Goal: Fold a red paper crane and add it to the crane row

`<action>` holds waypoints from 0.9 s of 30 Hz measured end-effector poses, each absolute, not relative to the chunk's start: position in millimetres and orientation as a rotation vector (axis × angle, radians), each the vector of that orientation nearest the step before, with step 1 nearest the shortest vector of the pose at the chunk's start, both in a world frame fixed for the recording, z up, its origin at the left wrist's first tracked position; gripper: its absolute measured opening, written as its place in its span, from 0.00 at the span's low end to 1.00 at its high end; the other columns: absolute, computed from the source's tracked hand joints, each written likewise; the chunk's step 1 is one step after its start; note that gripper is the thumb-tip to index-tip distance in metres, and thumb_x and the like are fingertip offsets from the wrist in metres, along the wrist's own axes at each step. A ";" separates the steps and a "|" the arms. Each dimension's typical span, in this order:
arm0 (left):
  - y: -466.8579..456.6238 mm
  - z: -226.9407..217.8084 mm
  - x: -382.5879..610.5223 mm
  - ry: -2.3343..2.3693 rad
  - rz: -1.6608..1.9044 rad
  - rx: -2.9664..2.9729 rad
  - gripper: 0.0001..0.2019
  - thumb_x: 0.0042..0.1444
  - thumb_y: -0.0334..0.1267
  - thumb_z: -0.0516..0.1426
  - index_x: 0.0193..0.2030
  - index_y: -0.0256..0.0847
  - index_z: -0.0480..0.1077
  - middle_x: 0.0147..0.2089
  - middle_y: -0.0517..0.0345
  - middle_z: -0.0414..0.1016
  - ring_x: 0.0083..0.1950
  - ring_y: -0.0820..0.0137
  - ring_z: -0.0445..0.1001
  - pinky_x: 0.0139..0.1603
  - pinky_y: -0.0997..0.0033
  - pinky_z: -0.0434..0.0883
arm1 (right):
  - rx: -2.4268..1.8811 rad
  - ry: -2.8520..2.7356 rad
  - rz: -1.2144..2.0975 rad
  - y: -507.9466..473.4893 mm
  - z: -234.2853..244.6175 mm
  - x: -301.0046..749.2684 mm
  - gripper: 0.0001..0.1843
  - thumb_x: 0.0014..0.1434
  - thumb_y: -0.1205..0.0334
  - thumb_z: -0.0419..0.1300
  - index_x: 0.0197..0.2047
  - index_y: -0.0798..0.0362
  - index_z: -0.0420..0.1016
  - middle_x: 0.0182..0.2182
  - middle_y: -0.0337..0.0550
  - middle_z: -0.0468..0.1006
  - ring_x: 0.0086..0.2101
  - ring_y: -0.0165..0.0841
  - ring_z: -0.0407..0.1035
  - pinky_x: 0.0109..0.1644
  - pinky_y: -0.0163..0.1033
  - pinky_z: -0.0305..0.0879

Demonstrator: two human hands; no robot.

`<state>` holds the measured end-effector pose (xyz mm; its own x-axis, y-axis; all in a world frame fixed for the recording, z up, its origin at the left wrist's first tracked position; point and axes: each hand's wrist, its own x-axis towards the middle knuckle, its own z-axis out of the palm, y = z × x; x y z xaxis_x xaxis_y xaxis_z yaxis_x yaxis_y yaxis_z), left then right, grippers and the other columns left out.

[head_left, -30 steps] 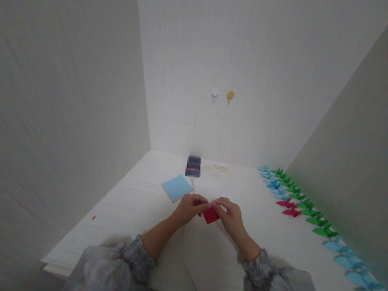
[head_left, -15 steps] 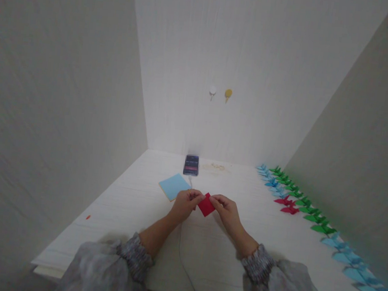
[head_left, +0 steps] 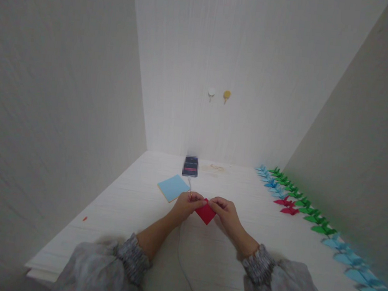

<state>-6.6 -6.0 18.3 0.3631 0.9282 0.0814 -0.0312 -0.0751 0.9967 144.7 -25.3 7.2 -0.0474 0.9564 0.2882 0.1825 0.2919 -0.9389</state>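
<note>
A small red folded paper (head_left: 205, 213) hangs just above the white table (head_left: 132, 213), held at its top between both hands. My left hand (head_left: 185, 206) pinches its upper left edge with closed fingers. My right hand (head_left: 226, 211) pinches the upper right edge, its fingers closed too. The paper's point hangs down between the hands.
A stack of light blue paper squares (head_left: 173, 187) lies just beyond my left hand. A dark phone (head_left: 190, 166) with a cable (head_left: 182, 263) stands at the back. A row of green, blue and red folded figures (head_left: 298, 206) lines the right wall. A red scrap (head_left: 85, 218) lies left.
The red paper has turned in my fingers: its lower point now hangs down and my hands have closed in together over its top edge.
</note>
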 end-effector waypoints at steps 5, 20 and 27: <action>-6.3 17.9 -5.3 0.889 0.985 1.387 0.11 0.40 0.41 0.58 0.25 0.33 0.69 0.16 0.64 0.62 0.16 0.82 0.54 0.16 0.80 0.50 | -1.125 -1.514 0.884 -25.8 5.6 144.9 0.09 0.49 0.60 0.55 0.23 0.55 0.70 0.18 0.37 0.69 0.22 0.27 0.61 0.25 0.31 0.57; -2.9 10.9 -2.9 0.795 0.944 1.375 0.15 0.40 0.46 0.58 0.23 0.35 0.63 0.14 0.69 0.54 0.15 0.83 0.48 0.16 0.79 0.44 | -0.988 -1.402 1.244 -23.9 1.5 145.9 0.06 0.46 0.63 0.56 0.22 0.56 0.69 0.18 0.35 0.67 0.20 0.25 0.58 0.25 0.31 0.53; 0.4 4.2 -3.5 0.874 1.043 1.330 0.14 0.40 0.45 0.58 0.23 0.34 0.65 0.14 0.68 0.55 0.16 0.83 0.48 0.18 0.79 0.44 | -1.035 -1.390 1.219 -21.7 1.6 153.0 0.07 0.46 0.63 0.55 0.21 0.55 0.70 0.16 0.35 0.66 0.19 0.26 0.57 0.25 0.32 0.53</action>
<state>-3.5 0.4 4.2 0.3216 0.9440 0.0737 -0.0925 -0.0461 0.9946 153.0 -21.7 1.6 -0.1579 0.9785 0.1328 -0.0036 0.1339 -0.9910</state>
